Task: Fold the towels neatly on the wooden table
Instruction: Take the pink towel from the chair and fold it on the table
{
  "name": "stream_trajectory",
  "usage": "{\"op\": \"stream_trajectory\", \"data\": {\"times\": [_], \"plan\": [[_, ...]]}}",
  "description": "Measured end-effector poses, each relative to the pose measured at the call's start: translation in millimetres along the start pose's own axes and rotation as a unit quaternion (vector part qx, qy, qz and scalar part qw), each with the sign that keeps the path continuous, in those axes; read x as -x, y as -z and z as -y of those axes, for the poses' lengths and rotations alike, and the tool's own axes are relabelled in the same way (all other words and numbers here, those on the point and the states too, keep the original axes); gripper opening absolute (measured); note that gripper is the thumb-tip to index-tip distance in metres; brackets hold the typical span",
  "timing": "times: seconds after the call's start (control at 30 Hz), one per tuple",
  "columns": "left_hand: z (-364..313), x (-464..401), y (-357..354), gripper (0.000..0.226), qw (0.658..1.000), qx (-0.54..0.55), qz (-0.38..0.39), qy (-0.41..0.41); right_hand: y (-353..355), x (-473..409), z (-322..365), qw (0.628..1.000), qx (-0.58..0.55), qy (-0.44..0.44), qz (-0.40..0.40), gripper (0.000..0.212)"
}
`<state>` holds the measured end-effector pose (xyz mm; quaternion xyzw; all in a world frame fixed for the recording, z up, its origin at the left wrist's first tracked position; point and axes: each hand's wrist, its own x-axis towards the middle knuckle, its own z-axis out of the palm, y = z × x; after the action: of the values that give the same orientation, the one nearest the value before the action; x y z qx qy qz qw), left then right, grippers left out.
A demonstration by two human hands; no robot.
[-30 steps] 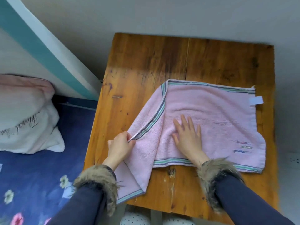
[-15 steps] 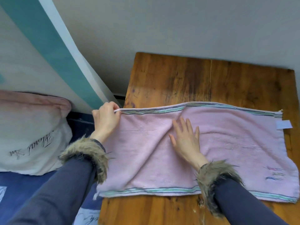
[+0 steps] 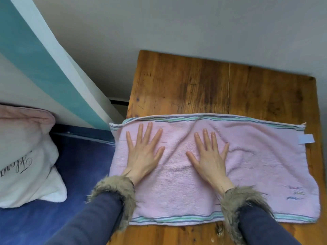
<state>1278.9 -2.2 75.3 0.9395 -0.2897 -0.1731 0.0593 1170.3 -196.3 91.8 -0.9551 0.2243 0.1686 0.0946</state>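
1. Pressing flat on a pink terry towel with green and blue striped borders (image 3: pixel 256 167), both of a person's bare hands lie palm down with fingers straight and spread, gripping nothing.
2. The left hand (image 3: pixel 144 152) rests near the towel's left end, fingertips just short of the far striped border.
3. The right hand (image 3: pixel 208 159) rests near the towel's middle, beside a soft ridge of cloth that runs up between the two hands toward the far border.
4. The towel lies spread lengthwise across the near half of the worn brown wooden table (image 3: pixel 221 89), its left end hanging a little past the table's left edge and its right end close to the right edge.
5. A small white label (image 3: pixel 306 138) sticks out at the towel's far right corner; faint coloured stitching (image 3: pixel 295 192) marks its near right corner.
6. Brown fur cuffs (image 3: pixel 115 193) trim the dark blue sleeves (image 3: pixel 92 221) at both wrists.
7. Left of the table, a white pillow with black cursive lettering (image 3: pixel 26 165) sits on a blue bedsheet (image 3: pixel 79 165), with a pink pillow (image 3: pixel 23 117) behind it.
8. A grey wall (image 3: pixel 177 23) stands behind the table's far edge; a teal and white striped panel (image 3: pixel 44 64) slants down at left.
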Motion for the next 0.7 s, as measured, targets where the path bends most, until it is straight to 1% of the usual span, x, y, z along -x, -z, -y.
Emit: {"op": "stream_trajectory", "data": {"times": [0.13, 0.23, 0.37, 0.47, 0.57, 0.7], "plan": [[16, -28, 10, 0.065, 0.999, -0.030, -0.015, 0.011, -2, -3, -6, 1.000, -0.005, -0.003, -0.004, 0.077], [21, -40, 16, 0.067, 0.999, -0.048, -0.022, 0.002, -3, -2, -7, 1.000, -0.009, 0.000, -0.004, 0.075], [17, -51, 19, 0.063, 0.999, -0.029, -0.042, 0.004, -2, -4, -12, 1.000, -0.012, 0.003, -0.006, 0.074], [13, -56, 22, 0.055, 0.995, -0.002, -0.090, 0.040, -2, -5, -16, 1.000, -0.014, 0.004, -0.005, 0.073], [18, -57, 21, 0.051, 0.991, -0.010, -0.124, 0.052, -1, -5, -16, 1.000, -0.011, 0.006, -0.004, 0.072], [30, -53, 24, 0.049, 0.986, 0.044, -0.122, 0.102, -1, -4, -15, 1.000, -0.010, 0.001, -0.001, 0.071]]}}
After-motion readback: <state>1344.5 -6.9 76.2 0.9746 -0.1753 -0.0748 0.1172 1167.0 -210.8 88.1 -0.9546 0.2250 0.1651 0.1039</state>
